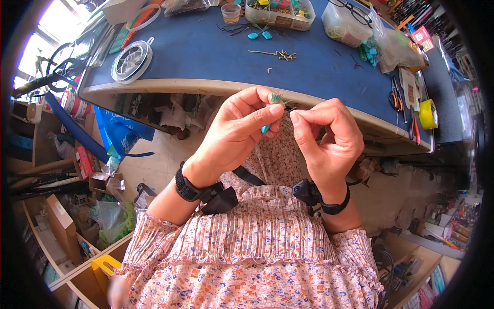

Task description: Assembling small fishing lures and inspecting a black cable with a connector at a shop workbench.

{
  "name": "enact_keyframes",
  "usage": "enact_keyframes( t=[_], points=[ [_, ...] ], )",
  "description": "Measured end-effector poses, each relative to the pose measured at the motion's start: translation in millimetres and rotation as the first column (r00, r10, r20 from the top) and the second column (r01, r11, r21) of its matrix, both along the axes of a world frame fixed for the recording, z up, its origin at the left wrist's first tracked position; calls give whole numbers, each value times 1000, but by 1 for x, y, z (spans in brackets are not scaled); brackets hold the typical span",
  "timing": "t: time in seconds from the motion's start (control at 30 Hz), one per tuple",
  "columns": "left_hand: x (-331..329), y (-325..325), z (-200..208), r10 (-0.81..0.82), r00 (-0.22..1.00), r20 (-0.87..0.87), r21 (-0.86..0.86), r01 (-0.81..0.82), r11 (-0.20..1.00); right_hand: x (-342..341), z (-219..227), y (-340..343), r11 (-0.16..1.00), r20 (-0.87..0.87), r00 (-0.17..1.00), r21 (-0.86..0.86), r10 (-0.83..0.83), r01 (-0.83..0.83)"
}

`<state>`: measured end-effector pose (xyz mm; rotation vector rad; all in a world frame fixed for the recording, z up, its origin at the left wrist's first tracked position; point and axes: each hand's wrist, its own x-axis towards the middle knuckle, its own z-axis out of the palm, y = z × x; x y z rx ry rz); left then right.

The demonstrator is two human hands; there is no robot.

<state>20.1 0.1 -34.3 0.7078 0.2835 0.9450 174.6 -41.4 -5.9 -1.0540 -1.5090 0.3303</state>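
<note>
Over the near edge of the table, my left hand pinches a bundle of thin green strands between thumb and forefinger. A small blue piece pokes out below those fingers. Just to the right, my right hand has its thumb and forefinger closed in a pinch; a fine dark tip shows there, too small to name. The two hands are close but apart. Beyond them on the blue mat lie a small pile of yellowish-brown bits, a thin green stick and two blue pieces.
At the table's left is a white spool of line. A divided box of small parts, a cup and a plastic tub stand at the back. Pliers and yellow tape lie right. Open cartons crowd the lower left.
</note>
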Motion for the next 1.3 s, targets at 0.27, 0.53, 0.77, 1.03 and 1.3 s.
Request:
enact_keyframes(
  t=[0.27,0.53,0.77,1.03,1.3],
  points=[
    [1,0,0,23,1000,-1,1,-23,1000,0,-1,0,1000,-16,1000,-17,-6,5],
    [1,0,1,31,999,-16,18,-31,999,6,-3,5,998,-62,998,-65,5,-9],
    [-2,-1,6,86,979,-186,139,-60,988,12,-4,10,926,-343,921,-254,184,-280],
    [-1,-1,10,99,961,-257,143,-63,988,15,-8,8,859,-402,883,-333,242,-388],
    [-7,5,13,52,954,-296,114,-18,993,24,5,11,817,-274,924,-445,265,-367]
  ],
)
